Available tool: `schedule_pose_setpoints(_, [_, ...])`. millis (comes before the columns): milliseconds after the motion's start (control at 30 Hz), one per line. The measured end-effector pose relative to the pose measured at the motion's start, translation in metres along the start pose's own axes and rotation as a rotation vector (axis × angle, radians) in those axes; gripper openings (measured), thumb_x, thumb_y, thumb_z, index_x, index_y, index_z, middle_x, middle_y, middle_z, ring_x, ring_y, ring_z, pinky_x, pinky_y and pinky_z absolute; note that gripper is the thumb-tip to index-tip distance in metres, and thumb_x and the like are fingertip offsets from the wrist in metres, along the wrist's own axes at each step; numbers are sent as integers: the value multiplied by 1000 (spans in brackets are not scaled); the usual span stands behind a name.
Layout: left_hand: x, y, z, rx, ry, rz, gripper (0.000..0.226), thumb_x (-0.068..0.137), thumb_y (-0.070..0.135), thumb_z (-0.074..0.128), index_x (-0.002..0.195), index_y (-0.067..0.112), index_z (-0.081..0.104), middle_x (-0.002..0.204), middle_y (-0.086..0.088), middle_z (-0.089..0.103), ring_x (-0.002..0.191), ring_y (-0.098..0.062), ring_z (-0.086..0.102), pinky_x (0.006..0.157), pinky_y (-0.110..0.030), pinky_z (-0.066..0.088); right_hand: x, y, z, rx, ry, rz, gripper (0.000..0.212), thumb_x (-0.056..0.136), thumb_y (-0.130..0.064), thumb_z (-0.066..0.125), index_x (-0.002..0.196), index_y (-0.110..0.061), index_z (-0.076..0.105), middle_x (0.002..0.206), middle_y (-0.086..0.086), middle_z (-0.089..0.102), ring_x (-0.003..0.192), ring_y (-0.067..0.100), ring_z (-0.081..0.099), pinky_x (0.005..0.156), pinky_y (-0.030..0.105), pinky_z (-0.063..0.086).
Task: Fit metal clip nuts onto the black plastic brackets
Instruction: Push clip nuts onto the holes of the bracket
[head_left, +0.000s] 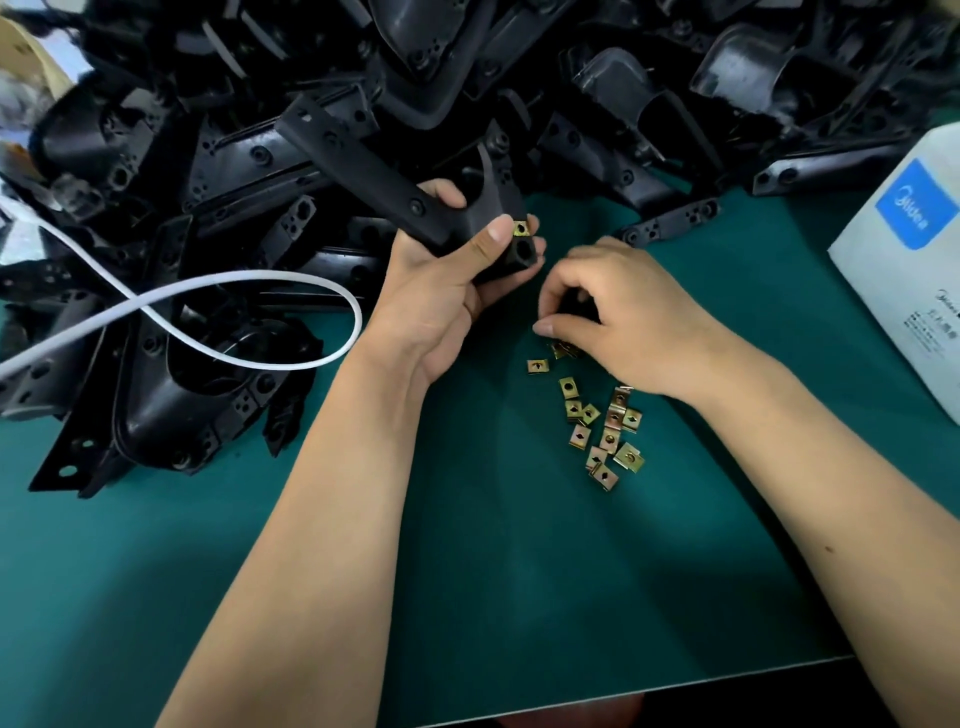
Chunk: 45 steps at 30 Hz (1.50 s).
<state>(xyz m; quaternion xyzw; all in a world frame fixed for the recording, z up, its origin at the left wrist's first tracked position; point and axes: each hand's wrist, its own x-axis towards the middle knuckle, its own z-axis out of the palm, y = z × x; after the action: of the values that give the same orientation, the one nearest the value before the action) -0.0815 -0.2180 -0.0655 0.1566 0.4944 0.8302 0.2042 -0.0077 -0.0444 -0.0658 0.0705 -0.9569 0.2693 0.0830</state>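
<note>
While the left grip clasps a bracket, the right grip curls over clip nuts.

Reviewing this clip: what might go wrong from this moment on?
1. The left hand holds the bracket with one clip nut at its end; it may not be fully seated and might slip off.
2. The right hand picks blind over the loose nuts, so it may scatter them or grab two.

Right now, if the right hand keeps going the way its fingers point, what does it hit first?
The right hand curls down and left over the green mat. Likely the nearest loose clip nuts under its fingertips, then the mat. Depth is unclear.
</note>
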Motion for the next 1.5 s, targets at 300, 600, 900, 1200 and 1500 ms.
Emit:
schedule_pose_setpoints(300, [-4,4,2,-109,-67,-66,20,103,-1,52,104,19,48,103,-16,76,94,-27,75,84,-35,60,2,1,-1,0,-66,38,7,92,-31,76,95,-25,74,98,-2,56,99,15,47,86,34,40])
schedule_pose_setpoints(600, [-5,5,0,23,49,-141,10,96,21,69,88,26,70,89,-1,76,81,-19,74,73,-34,61,3,6,-7,794,317,228,13,100,-12,66,95,-17,77,74,-1,72,66,10,61,61,23,51])
schedule_pose_setpoints(900, [-5,7,-4,123,-34,-155,25,90,9,74,75,21,57,99,-12,72,89,-26,71,74,-39,61,2,-1,-2,956,294,149,26,95,1,67,103,-21,78,85,0,76,78,13,68,72,24,56])
schedule_pose_setpoints(1200, [-3,6,-6,124,-61,-165,29,86,14,76,65,24,57,85,-1,71,78,-17,69,68,-33,58,1,-4,-7,990,346,159,7,97,-8,68,96,-10,75,81,6,76,70,17,66,62,25,53])
schedule_pose_setpoints(1500, [-3,5,-6,121,-53,-158,27,85,12,76,69,21,57,84,-2,69,80,-19,69,73,-37,60,2,-7,-3,992,326,232,19,104,-12,59,89,-7,70,69,1,70,62,13,59,55,22,47])
